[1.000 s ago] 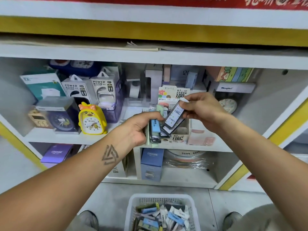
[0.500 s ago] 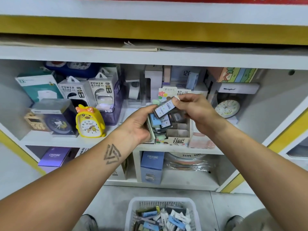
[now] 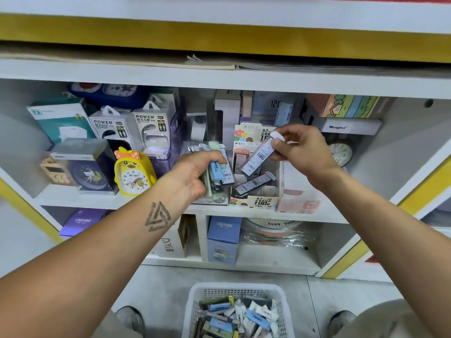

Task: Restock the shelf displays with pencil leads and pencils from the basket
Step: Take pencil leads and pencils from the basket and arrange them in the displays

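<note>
Left hand (image 3: pixel 195 172): its fingers are hidden behind the bundle of lead cases (image 3: pixel 217 172); the count of cases cannot be told. Display box (image 3: pixel 256 203): interior largely screened by the right hand (image 3: pixel 302 150) and the held lead case (image 3: pixel 258 158). Basket (image 3: pixel 195 306) at 6 o'clock: cut off by the bottom edge. Both shoes likewise cropped. Red sign at 12 o'clock: cropped and unreadable.

Showing both forearms bare, no sleeves reaching into view. Bearing a dark tattoo (image 3: pixel 157 217) of interlocking triangle outlines on the left forearm, near the wrist. Wearing no rings, watch or bands on the left hand (image 3: pixel 192 170) or the right hand (image 3: pixel 303 148). Wearing grey shoes (image 3: pixel 130 319) and khaki trousers (image 3: pixel 380 320).
</note>
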The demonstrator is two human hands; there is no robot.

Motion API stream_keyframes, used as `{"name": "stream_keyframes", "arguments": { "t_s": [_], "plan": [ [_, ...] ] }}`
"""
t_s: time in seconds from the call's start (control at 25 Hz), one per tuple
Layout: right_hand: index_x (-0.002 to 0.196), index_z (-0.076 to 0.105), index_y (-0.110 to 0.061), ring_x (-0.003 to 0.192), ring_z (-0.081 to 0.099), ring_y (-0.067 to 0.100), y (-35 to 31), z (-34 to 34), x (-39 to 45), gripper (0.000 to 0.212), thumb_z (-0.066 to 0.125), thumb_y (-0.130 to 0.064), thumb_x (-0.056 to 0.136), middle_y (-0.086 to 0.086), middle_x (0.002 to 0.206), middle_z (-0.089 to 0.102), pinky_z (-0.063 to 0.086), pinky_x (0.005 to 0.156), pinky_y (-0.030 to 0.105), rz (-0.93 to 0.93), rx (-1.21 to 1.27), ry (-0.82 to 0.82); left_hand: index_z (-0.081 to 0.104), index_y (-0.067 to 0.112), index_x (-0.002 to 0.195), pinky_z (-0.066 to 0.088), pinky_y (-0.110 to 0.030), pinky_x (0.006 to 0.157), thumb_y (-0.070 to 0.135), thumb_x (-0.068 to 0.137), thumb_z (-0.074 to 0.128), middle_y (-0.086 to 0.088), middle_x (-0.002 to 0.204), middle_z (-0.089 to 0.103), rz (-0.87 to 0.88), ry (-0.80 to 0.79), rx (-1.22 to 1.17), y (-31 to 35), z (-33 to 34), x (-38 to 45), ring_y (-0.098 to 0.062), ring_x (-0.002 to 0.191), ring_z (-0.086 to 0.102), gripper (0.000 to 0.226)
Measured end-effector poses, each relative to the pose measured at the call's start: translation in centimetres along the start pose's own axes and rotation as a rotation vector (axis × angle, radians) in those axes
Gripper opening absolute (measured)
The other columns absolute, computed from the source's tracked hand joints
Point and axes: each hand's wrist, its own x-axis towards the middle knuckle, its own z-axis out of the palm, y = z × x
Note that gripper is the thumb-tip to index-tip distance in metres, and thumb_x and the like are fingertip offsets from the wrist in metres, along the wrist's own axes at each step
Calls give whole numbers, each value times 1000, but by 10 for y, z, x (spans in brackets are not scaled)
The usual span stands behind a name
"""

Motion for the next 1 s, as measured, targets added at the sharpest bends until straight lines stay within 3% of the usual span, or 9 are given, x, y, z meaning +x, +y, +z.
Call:
{"name": "stream_keyframes", "arguments": {
  "t_s": [0.08, 0.2, 0.28, 0.4, 0.52, 0.6, 0.68, 0.88, 1.0],
  "plan": [
    [98, 70, -13, 79, 74, 27, 2, 2, -4, 7, 67, -9, 94, 9, 95, 70, 61, 78, 41, -147, -214, -31, 66, 6, 106, 60, -46, 67, -7, 77, 69, -18, 101, 69, 7, 21, 7, 2, -4, -2, -32, 82, 69, 32],
    [102, 72, -18, 81, 70, 20, 7, 5, -11, 10, 68, -16, 94, 1, 91, 73, 54, 76, 34, -329, -548, -109, 66, 6, 111, 59, -48, 71, -6, 76, 70, -20, 107, 69, -1, 20, 31, 2, -5, -5, -34, 87, 68, 37],
    [103, 74, -18, 82, 66, 21, 6, 2, -9, 12, 69, -16, 92, 2, 90, 74, 48, 73, 31, -413, -656, -101, 66, 6, 110, 59, -49, 70, -6, 76, 69, -21, 108, 70, -10, 8, 46, 0, -4, -7, -35, 89, 69, 36],
    [106, 73, -13, 87, 67, 29, 8, 1, -9, 14, 68, -12, 93, 6, 93, 76, 53, 75, 38, -490, -708, -102, 67, 6, 103, 59, -48, 61, -7, 75, 71, -20, 98, 71, 3, -4, 64, 0, -3, -7, -35, 83, 70, 31],
    [117, 59, -16, 82, 64, 33, 16, 11, -15, 22, 64, -15, 95, 10, 86, 71, 53, 72, 42, -470, -797, -146, 68, 4, 93, 59, -53, 64, -8, 73, 72, -21, 90, 72, 15, -7, 66, -1, -4, -5, -35, 78, 71, 24],
    [108, 54, -17, 76, 61, 33, 18, 15, -17, 17, 64, -15, 95, 8, 80, 67, 51, 66, 41, -485, -795, -148, 68, 4, 91, 59, -55, 63, -9, 72, 72, -21, 89, 73, 22, -7, 70, -2, -3, -5, -35, 75, 72, 23],
    [100, 62, -12, 79, 62, 31, 18, 16, -16, 5, 61, -11, 96, 7, 85, 66, 51, 68, 41, -530, -796, -165, 69, 5, 91, 59, -55, 61, -9, 72, 73, -22, 90, 74, 29, -7, 77, -3, -3, -4, -35, 73, 72, 24],
    [114, 71, -10, 88, 64, 37, 15, 19, -19, 29, 55, -2, 91, 10, 109, 58, 55, 70, 44, -482, -1094, -136, 69, 4, 95, 59, -53, 59, -8, 71, 74, -22, 92, 74, 36, -13, 85, -4, -4, -2, -34, 73, 74, 27],
    [119, 69, -18, 87, 66, 24, 4, 19, -24, 26, 58, -15, 96, 3, 100, 68, 53, 73, 28, -346, -753, -75, 69, 5, 94, 59, -54, 68, -8, 74, 71, -22, 97, 73, 9, -70, 96, -3, -6, -4, -37, 86, 73, 24]
  ]
}}
